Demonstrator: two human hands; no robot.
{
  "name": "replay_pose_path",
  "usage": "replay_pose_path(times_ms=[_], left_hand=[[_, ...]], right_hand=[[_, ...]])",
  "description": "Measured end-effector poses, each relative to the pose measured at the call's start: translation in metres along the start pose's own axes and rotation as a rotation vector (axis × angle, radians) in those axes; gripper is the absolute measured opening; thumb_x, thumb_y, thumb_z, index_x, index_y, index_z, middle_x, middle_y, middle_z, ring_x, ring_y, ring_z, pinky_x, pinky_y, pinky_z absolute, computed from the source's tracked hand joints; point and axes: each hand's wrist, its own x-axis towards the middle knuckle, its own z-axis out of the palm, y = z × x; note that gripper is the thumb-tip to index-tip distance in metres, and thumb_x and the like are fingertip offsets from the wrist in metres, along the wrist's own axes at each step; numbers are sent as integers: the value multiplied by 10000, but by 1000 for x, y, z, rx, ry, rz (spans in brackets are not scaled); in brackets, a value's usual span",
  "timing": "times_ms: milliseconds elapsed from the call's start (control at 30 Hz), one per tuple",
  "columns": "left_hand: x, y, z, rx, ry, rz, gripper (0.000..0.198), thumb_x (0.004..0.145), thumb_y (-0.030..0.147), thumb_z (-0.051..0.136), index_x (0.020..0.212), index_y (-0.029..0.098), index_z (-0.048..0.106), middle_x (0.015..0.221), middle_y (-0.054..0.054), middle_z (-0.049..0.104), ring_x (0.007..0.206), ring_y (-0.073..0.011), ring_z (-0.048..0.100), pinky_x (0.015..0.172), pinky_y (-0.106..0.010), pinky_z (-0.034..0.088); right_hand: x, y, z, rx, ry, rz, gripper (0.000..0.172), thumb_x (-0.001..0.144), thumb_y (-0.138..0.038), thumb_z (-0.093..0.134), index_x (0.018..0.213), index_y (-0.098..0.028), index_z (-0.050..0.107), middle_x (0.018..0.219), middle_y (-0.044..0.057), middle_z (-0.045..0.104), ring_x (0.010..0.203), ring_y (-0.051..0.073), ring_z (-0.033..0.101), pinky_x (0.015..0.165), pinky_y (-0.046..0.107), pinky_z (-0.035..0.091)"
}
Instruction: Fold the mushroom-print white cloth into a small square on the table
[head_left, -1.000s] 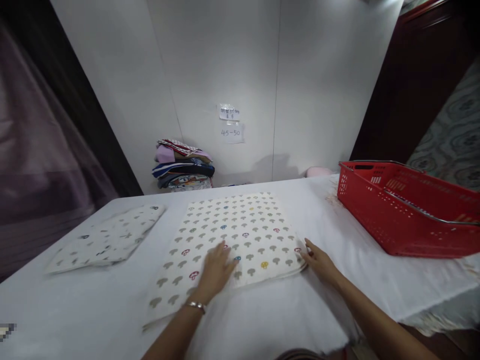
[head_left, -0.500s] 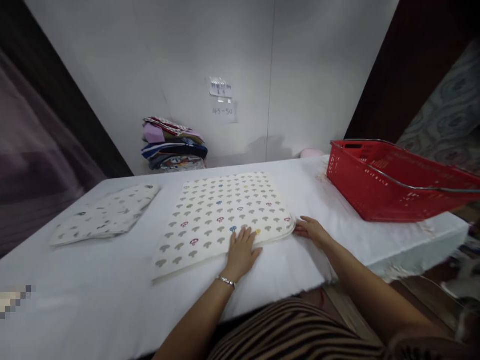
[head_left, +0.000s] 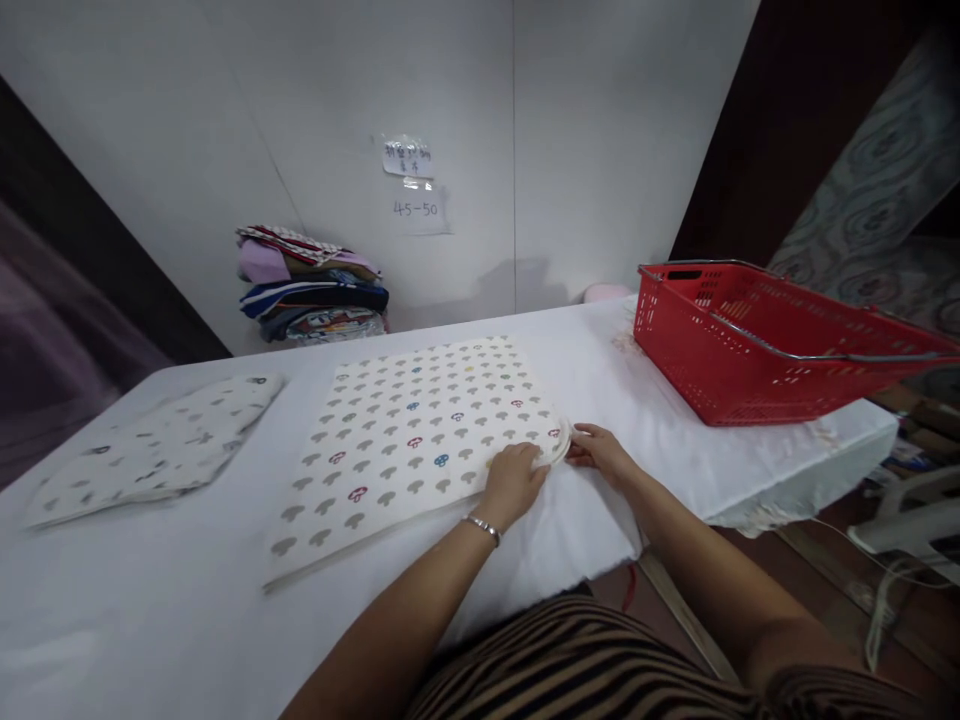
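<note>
A white cloth printed with small mushrooms (head_left: 420, 430) lies flat in the middle of the white table (head_left: 150, 610). My left hand (head_left: 512, 482), with a bracelet on the wrist, rests on the cloth's near right corner, its fingers curled over the edge. My right hand (head_left: 598, 453) pinches the same corner from the right side. Both hands are closed on the cloth's edge.
A second folded mushroom-print cloth (head_left: 150, 450) lies at the left. A red plastic basket (head_left: 750, 340) stands at the table's right end. A pile of folded fabrics (head_left: 311, 285) sits against the back wall, under paper notes (head_left: 409, 185).
My left hand slid right along the cloth's near edge to the right corner, and my right hand closed in on that corner. The view shifted right and down.
</note>
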Motion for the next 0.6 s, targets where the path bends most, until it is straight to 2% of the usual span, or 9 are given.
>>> replay_pose_path(times_ms=[133,267,433,600], left_hand=[[33,20,7,-75,-44,-32,366,964,307,563,1293,172,651,1309,-105,672,1226,-262,594,1075,-378,438],[53,28,16,-88,-91,-115,386,920,311,614,1277,173,661,1279,-110,681,1213,-261,604,1027,-352,459],[61,29,23,-93,-115,-155,215,900,277,599,1031,203,753,1110,-84,743,1068,-244,665,897,-324,494],[62,30,23,-166,-86,-232,240,924,254,542,986,204,769,1022,-61,777,965,-210,691,841,-291,494]], right_hand=[[2,1,-1,-15,-13,-17,398,820,-111,707,1181,-125,540,657,9,687,568,160,675,530,259,580],[3,4,-4,-18,-28,-36,473,774,-118,739,1204,-126,543,641,-11,677,551,159,667,535,267,584],[5,8,-4,6,-51,-68,441,771,-128,709,1180,-133,546,665,-17,673,552,142,653,501,241,557],[11,17,1,-25,-33,-147,450,736,-209,728,1147,-168,550,690,-39,660,540,144,644,452,238,520]])
